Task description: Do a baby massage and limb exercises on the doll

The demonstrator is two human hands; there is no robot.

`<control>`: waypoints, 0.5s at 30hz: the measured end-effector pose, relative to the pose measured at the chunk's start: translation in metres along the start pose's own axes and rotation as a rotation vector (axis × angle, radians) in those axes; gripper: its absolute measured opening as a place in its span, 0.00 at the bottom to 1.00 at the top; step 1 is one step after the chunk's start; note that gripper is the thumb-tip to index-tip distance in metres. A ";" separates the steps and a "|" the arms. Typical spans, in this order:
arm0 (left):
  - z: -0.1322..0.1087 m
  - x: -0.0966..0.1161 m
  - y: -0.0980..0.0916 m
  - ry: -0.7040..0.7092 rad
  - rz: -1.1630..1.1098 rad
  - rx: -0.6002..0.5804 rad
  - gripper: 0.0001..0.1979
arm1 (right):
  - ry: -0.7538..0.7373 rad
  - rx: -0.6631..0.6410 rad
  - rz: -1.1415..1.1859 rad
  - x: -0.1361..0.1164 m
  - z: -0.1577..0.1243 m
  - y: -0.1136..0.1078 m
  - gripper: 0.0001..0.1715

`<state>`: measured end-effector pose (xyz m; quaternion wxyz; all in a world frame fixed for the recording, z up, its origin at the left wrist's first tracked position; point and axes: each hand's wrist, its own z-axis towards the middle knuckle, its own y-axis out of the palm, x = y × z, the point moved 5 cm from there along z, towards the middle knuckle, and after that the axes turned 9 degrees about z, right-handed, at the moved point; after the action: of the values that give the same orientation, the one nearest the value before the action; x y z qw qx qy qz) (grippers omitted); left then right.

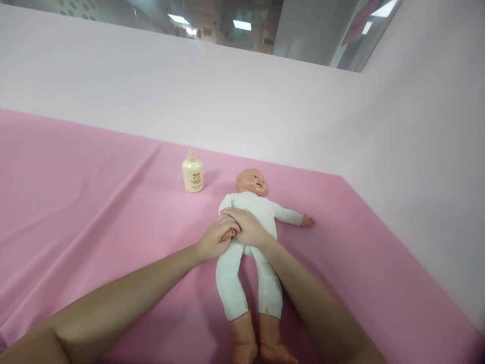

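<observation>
A baby doll (254, 212) in a white suit lies on its back on the pink sheet (94, 202), head toward the wall, bare feet near me. My left hand (215, 237) is curled around the doll's small orange hand (229, 234) at its side. My right hand (248, 227) lies over the doll's belly, its fingers closed onto that same doll arm and touching my left hand. The doll's other arm stretches out to the right, lying free on the sheet.
A cream lotion bottle (193, 174) stands upright on the sheet just left of the doll's head. A pale pink wall (265, 101) rises behind and to the right, meeting the sheet in a corner.
</observation>
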<state>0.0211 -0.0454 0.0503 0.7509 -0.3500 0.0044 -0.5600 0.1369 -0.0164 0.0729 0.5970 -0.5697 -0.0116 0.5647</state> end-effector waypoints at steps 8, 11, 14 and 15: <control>0.002 0.003 -0.001 0.009 0.006 0.007 0.11 | -0.004 0.006 0.000 0.003 0.000 0.000 0.34; 0.002 0.002 -0.001 -0.003 0.007 0.006 0.10 | -0.005 0.009 -0.003 0.002 0.000 0.000 0.33; 0.001 0.001 -0.001 0.014 -0.002 0.011 0.11 | -0.010 0.005 0.000 0.000 0.000 0.000 0.33; 0.000 0.001 -0.001 0.015 0.000 0.007 0.12 | -0.011 0.005 0.001 0.000 -0.001 0.000 0.33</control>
<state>0.0209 -0.0461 0.0514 0.7522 -0.3433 0.0082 -0.5624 0.1374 -0.0165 0.0725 0.5980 -0.5651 -0.0132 0.5682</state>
